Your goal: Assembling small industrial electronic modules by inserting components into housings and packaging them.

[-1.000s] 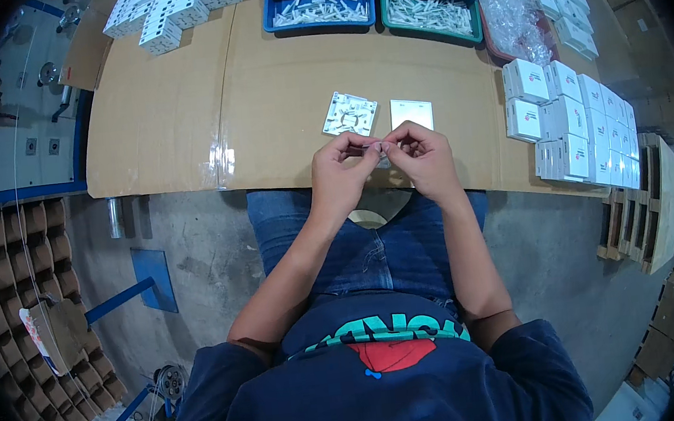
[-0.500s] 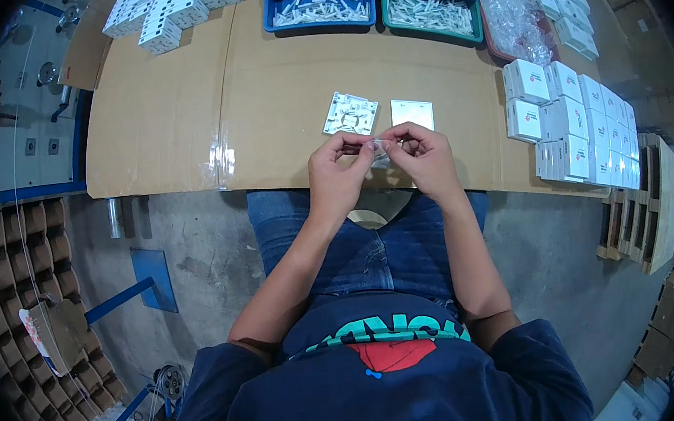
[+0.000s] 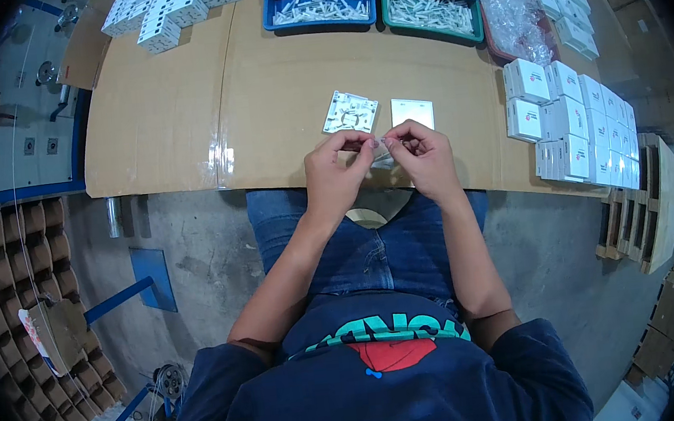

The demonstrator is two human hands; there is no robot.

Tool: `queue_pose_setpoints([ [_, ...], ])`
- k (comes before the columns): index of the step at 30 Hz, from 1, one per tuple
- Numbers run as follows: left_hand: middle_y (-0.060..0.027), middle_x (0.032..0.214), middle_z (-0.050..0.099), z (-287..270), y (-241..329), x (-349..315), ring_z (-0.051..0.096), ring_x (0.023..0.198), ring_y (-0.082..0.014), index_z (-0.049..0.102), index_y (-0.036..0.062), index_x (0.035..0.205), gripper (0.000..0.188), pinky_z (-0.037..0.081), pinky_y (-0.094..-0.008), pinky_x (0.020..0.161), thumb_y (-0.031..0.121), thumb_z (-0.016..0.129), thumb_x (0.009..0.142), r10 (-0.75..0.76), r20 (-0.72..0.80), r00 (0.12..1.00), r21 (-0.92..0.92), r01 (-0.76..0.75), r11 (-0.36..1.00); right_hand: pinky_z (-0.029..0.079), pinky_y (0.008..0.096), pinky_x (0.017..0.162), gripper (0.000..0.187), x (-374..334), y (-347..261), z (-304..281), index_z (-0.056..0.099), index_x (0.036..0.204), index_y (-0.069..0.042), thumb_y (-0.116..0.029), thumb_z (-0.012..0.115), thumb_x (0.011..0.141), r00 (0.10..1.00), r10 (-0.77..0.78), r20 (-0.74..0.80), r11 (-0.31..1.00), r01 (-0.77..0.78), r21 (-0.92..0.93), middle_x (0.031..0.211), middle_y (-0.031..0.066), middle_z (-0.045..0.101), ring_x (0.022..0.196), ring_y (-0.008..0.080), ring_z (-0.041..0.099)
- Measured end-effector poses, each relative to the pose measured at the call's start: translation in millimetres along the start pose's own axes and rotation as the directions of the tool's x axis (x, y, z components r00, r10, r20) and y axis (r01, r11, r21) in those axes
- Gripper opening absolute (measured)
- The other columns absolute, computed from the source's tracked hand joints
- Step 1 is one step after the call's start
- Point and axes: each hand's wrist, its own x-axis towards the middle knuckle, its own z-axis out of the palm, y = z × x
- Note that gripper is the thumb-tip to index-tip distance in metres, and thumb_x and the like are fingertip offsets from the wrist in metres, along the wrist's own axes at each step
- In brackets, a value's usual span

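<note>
My left hand (image 3: 339,168) and my right hand (image 3: 427,155) meet over the table's near edge, each with thumb and forefinger pinched. Between them hangs a small clear plastic bag (image 3: 383,160), gripped at its top by both hands; something whitish shows in its lower part, too small to make out. Just beyond my left hand lies a square white plate with dark fittings and a round middle (image 3: 350,113). A plain white square piece (image 3: 413,111) rests beyond my right hand, partly covered by its fingers.
Cardboard (image 3: 156,106) covers the table. At the back stand a blue tray of white plugs (image 3: 319,25), a green tray (image 3: 434,37) and a red tray of clear bags (image 3: 514,23). White boxes (image 3: 572,123) are stacked right; patterned white blocks (image 3: 172,15) sit far left.
My fingertips have drawn slightly apart, so more of the clear bag's top shows between them. The plate and the white square piece have stayed in place.
</note>
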Motion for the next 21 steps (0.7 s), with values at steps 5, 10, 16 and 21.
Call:
queue_pose_setpoints([
  [5, -0.0100, 0.094, 0.077, -6, 2, 5, 0.074, 0.088, -0.0172, 0.075, -0.0005, 0.099, 0.012, 0.055, -0.0293, 0.083, 0.008, 0.075, 0.090, 0.163, 0.044, 0.986, 0.186, -0.169, 0.968, 0.039, 0.0187, 0.055, 0.009, -1, -5, 0, 0.071, 0.099, -0.001, -0.009, 0.073, 0.095, 0.999, 0.045, 0.010, 0.999, -0.045, 0.007, 0.075, -0.0055, 0.062, 0.065, 0.0002, 0.051],
  [10, -0.0081, 0.092, 0.076, -1, 8, 3, 0.072, 0.089, -0.0154, 0.074, -0.0014, 0.098, 0.012, 0.055, -0.0289, 0.082, 0.007, 0.074, 0.091, 0.001, 0.012, 1.000, -0.065, -0.001, 0.998, 0.038, 0.0186, 0.055, 0.009, 2, 3, -3, 0.072, 0.099, -0.001, -0.010, 0.072, 0.095, 1.000, 0.004, 0.002, 1.000, -0.004, 0.028, 0.075, -0.0058, 0.062, 0.064, 0.0001, 0.051],
  [16, -0.0050, 0.097, 0.075, -5, 8, 2, 0.068, 0.094, -0.0115, 0.073, -0.0009, 0.105, 0.013, 0.054, -0.0279, 0.087, 0.005, 0.073, 0.093, -0.027, 0.070, 0.997, -0.009, 0.027, 1.000, 0.036, 0.0183, 0.055, 0.008, 3, -3, -5, 0.072, 0.098, -0.002, -0.010, 0.073, 0.095, 0.998, 0.058, 0.005, 0.998, -0.058, 0.013, 0.073, -0.0069, 0.061, 0.063, -0.0005, 0.049],
  [21, -0.0044, 0.095, 0.074, -5, 6, 5, 0.068, 0.093, -0.0112, 0.073, -0.0013, 0.101, 0.011, 0.054, -0.0277, 0.086, 0.006, 0.073, 0.093, -0.056, 0.081, 0.995, -0.026, 0.058, 0.998, 0.037, 0.0180, 0.056, 0.009, 3, -1, -7, 0.072, 0.098, -0.002, -0.010, 0.073, 0.095, 0.998, 0.050, 0.030, 0.998, -0.051, 0.024, 0.074, -0.0064, 0.062, 0.065, -0.0003, 0.051],
])
